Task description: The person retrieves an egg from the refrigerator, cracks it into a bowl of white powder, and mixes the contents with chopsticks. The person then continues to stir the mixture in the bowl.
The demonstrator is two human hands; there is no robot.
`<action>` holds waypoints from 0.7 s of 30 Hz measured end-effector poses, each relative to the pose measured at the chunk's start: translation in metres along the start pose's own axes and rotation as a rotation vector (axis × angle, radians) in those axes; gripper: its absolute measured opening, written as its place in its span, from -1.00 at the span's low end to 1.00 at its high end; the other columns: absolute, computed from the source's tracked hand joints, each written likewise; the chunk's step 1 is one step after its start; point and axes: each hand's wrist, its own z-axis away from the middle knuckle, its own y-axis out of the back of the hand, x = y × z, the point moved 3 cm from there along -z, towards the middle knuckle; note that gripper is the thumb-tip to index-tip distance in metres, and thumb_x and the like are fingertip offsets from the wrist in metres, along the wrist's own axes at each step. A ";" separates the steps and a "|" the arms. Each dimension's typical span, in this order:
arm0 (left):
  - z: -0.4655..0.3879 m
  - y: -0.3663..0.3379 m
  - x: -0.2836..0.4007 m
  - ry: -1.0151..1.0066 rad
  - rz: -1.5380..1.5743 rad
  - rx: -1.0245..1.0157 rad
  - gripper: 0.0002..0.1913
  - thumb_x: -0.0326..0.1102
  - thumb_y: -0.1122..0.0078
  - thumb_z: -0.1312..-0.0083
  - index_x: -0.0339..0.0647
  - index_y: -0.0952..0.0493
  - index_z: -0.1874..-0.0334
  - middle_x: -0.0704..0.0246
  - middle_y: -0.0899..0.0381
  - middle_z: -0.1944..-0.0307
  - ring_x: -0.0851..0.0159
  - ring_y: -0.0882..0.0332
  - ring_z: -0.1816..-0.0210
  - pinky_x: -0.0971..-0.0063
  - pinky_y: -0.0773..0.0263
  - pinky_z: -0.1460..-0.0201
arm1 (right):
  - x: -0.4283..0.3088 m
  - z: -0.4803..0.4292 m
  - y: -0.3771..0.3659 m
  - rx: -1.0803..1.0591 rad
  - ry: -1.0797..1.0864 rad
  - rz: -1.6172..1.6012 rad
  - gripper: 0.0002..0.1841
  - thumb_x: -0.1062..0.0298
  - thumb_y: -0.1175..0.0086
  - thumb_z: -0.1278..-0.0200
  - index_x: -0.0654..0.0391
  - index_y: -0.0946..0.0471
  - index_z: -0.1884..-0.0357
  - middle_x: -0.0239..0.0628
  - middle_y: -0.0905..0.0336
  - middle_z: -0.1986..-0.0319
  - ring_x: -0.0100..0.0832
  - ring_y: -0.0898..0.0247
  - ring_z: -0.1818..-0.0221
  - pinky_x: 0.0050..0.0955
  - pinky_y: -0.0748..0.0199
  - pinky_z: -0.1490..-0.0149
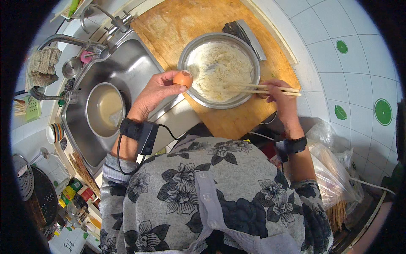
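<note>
My left hand grips a brown egg at the left rim of a round metal basin. The shell's upper end appears broken, with a jagged edge. Inside the basin lies pale, clumpy flour mixture with faint yellow streaks. A pair of wooden chopsticks is in my right hand, at the basin's right side, their tips reaching into the flour. Both wrists wear black straps. The basin rests on a wooden cutting board.
A cleaver lies against the basin's far right side. At left, a steel sink holds a pot with cloudy liquid, under a curved faucet. Tiled wall bounds the right; plastic bags sit at lower right.
</note>
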 end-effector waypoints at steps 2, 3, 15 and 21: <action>0.000 0.000 0.001 0.000 -0.002 0.003 -0.54 -0.27 -0.34 -0.08 -0.29 -0.49 -0.02 0.44 -0.56 0.14 0.46 -0.46 0.08 0.56 -0.27 -0.14 | 0.002 -0.006 -0.022 -0.032 0.042 -0.077 -0.79 0.31 -0.07 -0.20 0.21 -0.58 0.22 -0.35 -0.60 0.36 -0.59 -0.48 0.37 -0.63 -0.42 0.34; 0.000 -0.001 0.001 0.004 -0.006 0.002 -0.55 -0.27 -0.34 -0.08 -0.28 -0.49 -0.02 0.45 -0.57 0.14 0.46 -0.46 0.08 0.56 -0.27 -0.14 | 0.002 -0.010 -0.033 -0.067 0.084 -0.137 -0.79 0.31 -0.08 -0.19 0.20 -0.58 0.22 -0.36 -0.60 0.37 -0.59 -0.47 0.37 -0.63 -0.42 0.34; 0.001 -0.002 0.002 -0.009 0.015 -0.004 -0.56 -0.30 -0.37 -0.07 -0.23 -0.52 -0.02 0.48 -0.59 0.17 0.50 -0.48 0.12 0.60 -0.32 -0.07 | -0.024 -0.042 0.026 0.183 0.278 0.083 -0.79 0.33 -0.07 -0.22 0.23 -0.56 0.19 -0.31 -0.61 0.28 -0.55 -0.50 0.31 -0.60 -0.45 0.29; 0.002 -0.006 0.006 0.009 0.034 -0.009 -0.56 -0.29 -0.37 -0.08 -0.22 -0.52 -0.02 0.47 -0.59 0.17 0.50 -0.49 0.13 0.61 -0.34 -0.06 | -0.024 -0.071 -0.033 0.031 0.359 -0.071 -0.79 0.35 -0.10 -0.20 0.24 -0.57 0.19 -0.31 -0.61 0.27 -0.54 -0.49 0.29 -0.58 -0.45 0.27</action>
